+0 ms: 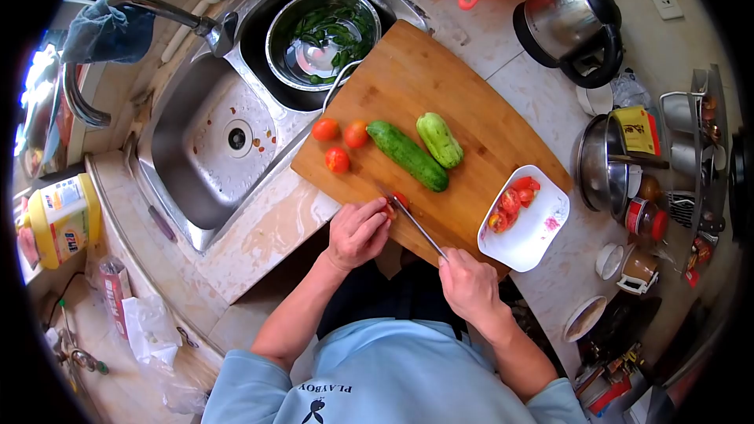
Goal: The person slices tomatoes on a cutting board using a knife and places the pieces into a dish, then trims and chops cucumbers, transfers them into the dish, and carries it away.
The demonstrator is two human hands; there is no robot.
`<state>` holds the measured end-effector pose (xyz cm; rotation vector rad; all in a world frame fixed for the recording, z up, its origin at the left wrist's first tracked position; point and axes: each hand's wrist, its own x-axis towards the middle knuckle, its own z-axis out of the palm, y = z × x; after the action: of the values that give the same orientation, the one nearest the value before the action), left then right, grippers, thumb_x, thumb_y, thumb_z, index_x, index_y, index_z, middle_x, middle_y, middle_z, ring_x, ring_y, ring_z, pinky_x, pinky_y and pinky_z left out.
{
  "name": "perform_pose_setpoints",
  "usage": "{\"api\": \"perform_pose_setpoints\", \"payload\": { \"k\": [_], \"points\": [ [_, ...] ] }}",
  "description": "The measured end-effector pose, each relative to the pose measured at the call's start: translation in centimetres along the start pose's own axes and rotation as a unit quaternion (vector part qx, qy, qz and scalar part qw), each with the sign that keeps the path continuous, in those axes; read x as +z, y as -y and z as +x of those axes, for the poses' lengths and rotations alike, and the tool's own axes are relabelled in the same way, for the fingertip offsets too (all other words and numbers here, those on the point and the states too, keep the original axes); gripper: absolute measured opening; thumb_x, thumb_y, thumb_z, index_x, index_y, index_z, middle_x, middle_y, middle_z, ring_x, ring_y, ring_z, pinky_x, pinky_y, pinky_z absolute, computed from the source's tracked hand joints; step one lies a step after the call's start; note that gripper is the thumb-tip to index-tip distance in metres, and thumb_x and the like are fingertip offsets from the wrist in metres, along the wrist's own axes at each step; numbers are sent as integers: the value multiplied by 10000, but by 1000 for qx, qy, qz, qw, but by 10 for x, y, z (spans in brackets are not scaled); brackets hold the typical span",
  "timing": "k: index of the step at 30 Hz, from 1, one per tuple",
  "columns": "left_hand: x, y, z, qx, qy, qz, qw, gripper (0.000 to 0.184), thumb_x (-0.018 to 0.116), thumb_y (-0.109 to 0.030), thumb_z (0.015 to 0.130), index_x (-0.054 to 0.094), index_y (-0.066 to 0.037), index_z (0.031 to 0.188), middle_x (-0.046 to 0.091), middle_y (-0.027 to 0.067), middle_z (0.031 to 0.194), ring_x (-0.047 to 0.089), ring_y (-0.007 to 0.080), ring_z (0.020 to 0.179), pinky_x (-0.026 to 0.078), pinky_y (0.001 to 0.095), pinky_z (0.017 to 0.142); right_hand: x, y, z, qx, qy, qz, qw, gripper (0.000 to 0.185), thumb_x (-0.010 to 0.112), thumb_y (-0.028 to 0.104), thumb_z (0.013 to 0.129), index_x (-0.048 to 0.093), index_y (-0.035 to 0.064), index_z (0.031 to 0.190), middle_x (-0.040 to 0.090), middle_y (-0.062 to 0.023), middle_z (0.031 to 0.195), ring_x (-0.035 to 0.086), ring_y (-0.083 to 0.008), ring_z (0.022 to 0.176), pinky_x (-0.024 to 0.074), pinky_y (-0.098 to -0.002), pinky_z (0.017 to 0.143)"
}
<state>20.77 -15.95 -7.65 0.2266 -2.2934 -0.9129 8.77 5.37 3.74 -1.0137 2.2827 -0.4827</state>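
Toward the near edge of the cutting board (487,110), I pinch a tomato (401,199) with my left hand (360,232), seemingly steadying it against the knife (422,230) my right hand (469,284) grips.

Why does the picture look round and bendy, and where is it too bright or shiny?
Head view: black corners and curving edges, probably from a wide, fisheye-like lens; head view: a patch near the far left edge washes out nearly white; head view: glare on the silver, black-handled metal kettle and beige marbled counter.
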Motion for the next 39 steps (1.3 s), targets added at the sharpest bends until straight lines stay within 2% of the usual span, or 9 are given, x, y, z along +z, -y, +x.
{"api": "perform_pose_setpoints", "payload": {
  "k": [6, 12, 18, 21, 24, 27, 30, 34, 39],
  "points": [
    [-6, 7, 5, 69, 30, 20, 997, 373, 863, 29, 759, 735, -13, 1106, 730, 147, 1085, 695, 295, 788, 555, 363, 657, -8, 5, -8, 13, -21, 13, 1000, 134, 645, 186, 1015, 659, 54, 1036, 656, -152, 834, 678, -415, 663, 548, -516, 588],
    [-7, 7, 12, 88, 47, 18, 995, 369, 878, 20, 728, 751, -18, 1072, 723, 134, 1077, 698, 292, 821, 553, 369, 677, -17, 4, -4, -12, -10, -72, 997, 143, 667, 194, 1001, 671, 61, 1055, 635, -136, 805, 683, -386, 644, 557, -499, 570],
    [-6, 10, 10, 101, 60, 14, 993, 338, 881, 20, 713, 751, -8, 1023, 728, 136, 1089, 701, 294, 843, 547, 377, 690, -12, -6, 1, -35, -21, -58, 997, 179, 683, 193, 989, 689, 62, 1112, 641, -133, 811, 690, -374, 646, 561, -489, 558],
    [-8, 12, 10, 109, 76, 27, 991, 334, 865, -31, 742, 736, -22, 1051, 721, 105, 1107, 698, 267, 912, 532, 372, 704, -26, 0, -12, -19, 5, -66, 998, 190, 692, 197, 984, 689, 66, 1122, 644, -130, 815, 693, -371, 652, 561, -490, 557],
    [-9, 15, 10, 119, 85, 13, 989, 349, 839, 53, 678, 730, 1, 1006, 724, 144, 1088, 700, 311, 877, 549, 399, 700, -35, 10, -14, -32, 22, -71, 997, 198, 694, 210, 985, 691, 74, 1129, 646, -128, 817, 690, -369, 642, 563, -493, 564],
    [-10, 18, 10, 125, 91, 10, 988, 341, 825, 59, 667, 728, 2, 989, 719, 144, 1075, 697, 317, 880, 547, 408, 698, -42, 5, -16, -28, 44, -92, 994, 191, 696, 218, 986, 684, 79, 1117, 644, -124, 813, 694, -361, 631, 560, -484, 552],
    [-9, 21, 5, 123, 77, 18, 989, 341, 837, -22, 728, 741, -17, 1056, 718, 112, 1096, 696, 270, 910, 528, 374, 702, -35, 7, -11, -30, 48, -105, 993, 160, 698, 219, 985, 659, 80, 1054, 643, -126, 813, 697, -362, 627, 558, -481, 541],
    [-7, 22, 5, 127, 72, 22, 989, 342, 834, -12, 730, 746, -20, 1061, 727, 108, 1102, 700, 267, 897, 531, 372, 706, -7, 7, 10, -25, 37, -78, 996, 159, 694, 220, 985, 606, 88, 970, 644, -129, 812, 694, -375, 635, 562, -494, 547],
    [-6, 19, 8, 104, 58, 8, 993, 351, 856, -11, 737, 745, -27, 1070, 734, 107, 1109, 701, 263, 891, 529, 368, 698, -19, -5, -11, -6, 41, -81, 996, 143, 698, 212, 974, 634, 88, 1007, 650, -126, 833, 694, -384, 656, 565, -499, 569]
  ]
}}
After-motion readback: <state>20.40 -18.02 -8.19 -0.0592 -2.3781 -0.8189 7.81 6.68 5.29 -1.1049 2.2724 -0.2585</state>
